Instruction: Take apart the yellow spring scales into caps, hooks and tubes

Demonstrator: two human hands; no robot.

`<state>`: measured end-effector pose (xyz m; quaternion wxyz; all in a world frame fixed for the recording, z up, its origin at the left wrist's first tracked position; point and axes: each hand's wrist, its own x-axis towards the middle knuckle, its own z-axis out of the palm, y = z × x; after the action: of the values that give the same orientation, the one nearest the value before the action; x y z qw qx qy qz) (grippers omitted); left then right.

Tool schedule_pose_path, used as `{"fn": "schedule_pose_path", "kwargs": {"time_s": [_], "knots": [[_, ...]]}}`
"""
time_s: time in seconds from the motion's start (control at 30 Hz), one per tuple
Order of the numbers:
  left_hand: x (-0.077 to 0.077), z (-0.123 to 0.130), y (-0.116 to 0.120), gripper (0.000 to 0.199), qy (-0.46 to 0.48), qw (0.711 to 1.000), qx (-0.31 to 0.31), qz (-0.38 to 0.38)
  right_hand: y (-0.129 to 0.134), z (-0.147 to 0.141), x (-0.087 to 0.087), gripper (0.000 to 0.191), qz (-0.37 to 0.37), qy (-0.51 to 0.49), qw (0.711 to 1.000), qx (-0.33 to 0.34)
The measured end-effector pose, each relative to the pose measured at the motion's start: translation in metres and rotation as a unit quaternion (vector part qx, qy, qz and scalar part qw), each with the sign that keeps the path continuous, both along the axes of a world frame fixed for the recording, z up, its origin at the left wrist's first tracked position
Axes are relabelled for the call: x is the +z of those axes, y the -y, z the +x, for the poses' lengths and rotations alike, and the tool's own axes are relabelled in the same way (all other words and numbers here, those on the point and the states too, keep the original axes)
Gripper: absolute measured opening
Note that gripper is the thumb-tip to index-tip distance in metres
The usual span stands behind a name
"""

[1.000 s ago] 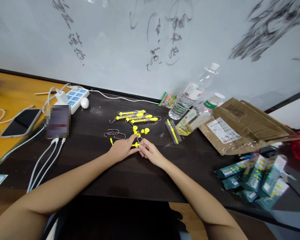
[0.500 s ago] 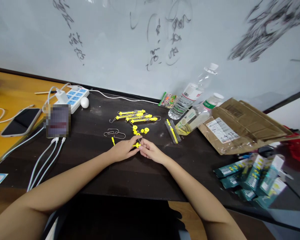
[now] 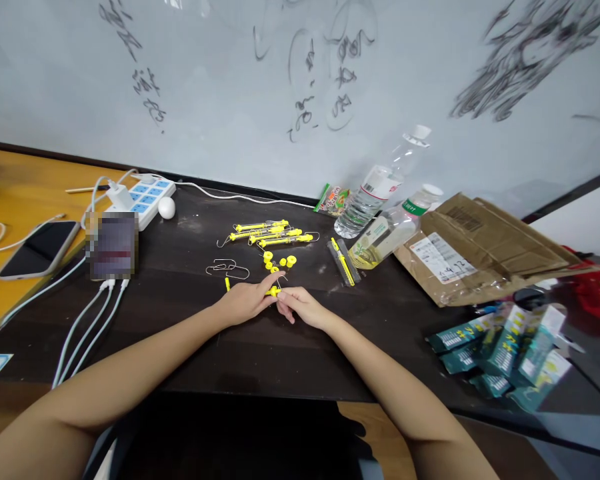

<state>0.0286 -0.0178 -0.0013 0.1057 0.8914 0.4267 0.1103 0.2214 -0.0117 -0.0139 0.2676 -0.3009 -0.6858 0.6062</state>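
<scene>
My left hand (image 3: 244,302) is closed around a small yellow plastic spring-scale part (image 3: 273,291) with a thin metal hook sticking up from it. The fingers of my right hand (image 3: 306,308) pinch the same part from the other side. Just beyond my fingers lie loose yellow caps (image 3: 291,261) and a small spring. Several yellow spring scales (image 3: 280,232) with wire hooks rest farther back. Loose metal hooks (image 3: 227,269) lie left of the caps, and a short yellow piece (image 3: 227,285) shows beside my left hand, partly covered by it.
At right stand a water bottle (image 3: 367,200) and a tilted bottle of yellowish liquid (image 3: 396,227), near a clear case with a yellow strip (image 3: 344,262). Farther right are a brown parcel (image 3: 475,247) and green boxes (image 3: 500,353). A power strip (image 3: 153,200), cables and a phone (image 3: 40,250) lie left.
My left index finger has stretched out past the hook, and my right fingers have shifted, with some now hanging lower. The yellow part stays between both hands. The view has moved slightly.
</scene>
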Motion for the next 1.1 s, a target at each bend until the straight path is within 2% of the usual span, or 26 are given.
{"fn": "schedule_pose_path", "kwargs": {"time_s": [0.13, 0.33, 0.47, 0.7, 0.87, 1.1], "knots": [[0.001, 0.000, 0.001, 0.050, 0.035, 0.999, 0.001, -0.036, -0.001, -0.001, -0.001, 0.048, -0.006, -0.026, 1.000, -0.002], [0.001, 0.000, -0.001, 0.049, 0.133, 0.987, -0.006, -0.092, 0.003, -0.012, -0.006, 0.053, 0.012, -0.074, 0.993, -0.089], [0.001, 0.003, 0.000, 0.051, 0.108, 0.991, 0.017, -0.072, 0.006, -0.018, -0.009, 0.051, -0.006, -0.099, 0.986, -0.134], [0.001, 0.004, 0.002, 0.051, 0.038, 0.997, 0.072, 0.005, 0.006, -0.018, -0.007, 0.048, -0.011, -0.083, 0.987, -0.136], [0.001, -0.001, -0.001, 0.051, 0.003, 0.998, 0.064, 0.020, 0.007, -0.018, -0.005, 0.046, -0.022, -0.042, 0.989, -0.139], [0.000, 0.000, -0.002, 0.050, 0.001, 0.999, 0.040, 0.017, 0.010, -0.021, -0.004, 0.050, 0.017, -0.023, 0.985, -0.169]]}}
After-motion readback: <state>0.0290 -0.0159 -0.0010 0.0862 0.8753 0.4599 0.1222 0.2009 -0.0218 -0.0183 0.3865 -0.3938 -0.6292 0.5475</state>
